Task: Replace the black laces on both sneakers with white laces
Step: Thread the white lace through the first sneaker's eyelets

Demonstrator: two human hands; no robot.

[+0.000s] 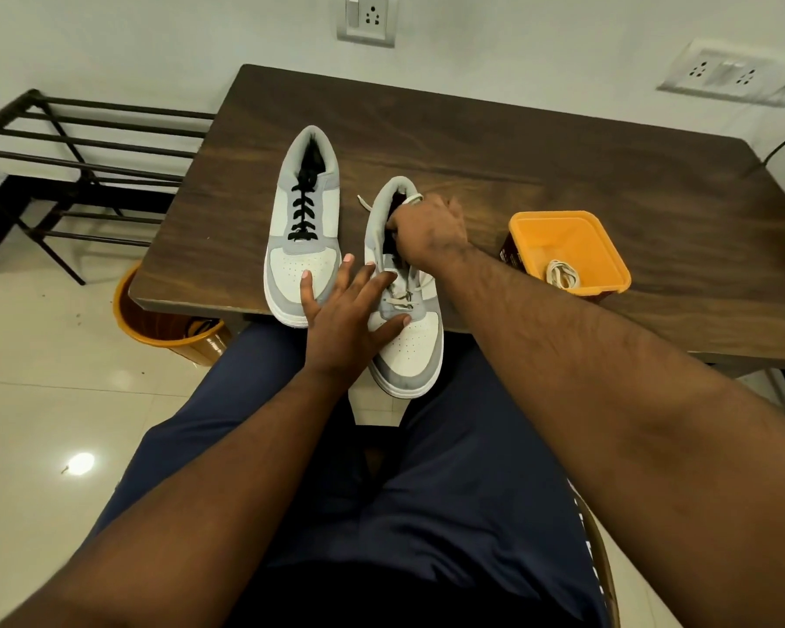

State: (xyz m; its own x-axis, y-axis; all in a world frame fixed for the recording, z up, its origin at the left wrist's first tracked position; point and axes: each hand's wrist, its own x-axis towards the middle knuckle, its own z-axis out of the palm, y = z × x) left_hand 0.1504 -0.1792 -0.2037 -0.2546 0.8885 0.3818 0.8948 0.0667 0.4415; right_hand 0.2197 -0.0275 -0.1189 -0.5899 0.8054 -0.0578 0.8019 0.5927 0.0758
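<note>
Two grey-and-white sneakers lie on the wooden table point(517, 142), toes toward me. The left sneaker point(302, 260) carries black laces point(303, 210). The right sneaker point(411, 346) overhangs the table's near edge and has a white lace point(399, 301) through its lowest eyelets. My left hand point(345, 324) lies flat with spread fingers on that shoe's left side and lace area. My right hand point(429, 233) is curled at the shoe's opening, and a piece of white lace point(412, 199) sticks out of its grip. One loose lace end point(363, 202) lies left of the collar.
An orange tub point(608, 260) with a coiled white lace point(563, 274) in it stands on the table to the right. An orange bucket point(130, 310) sits on the floor under the table's left corner. A black metal rack point(64, 142) stands at the left.
</note>
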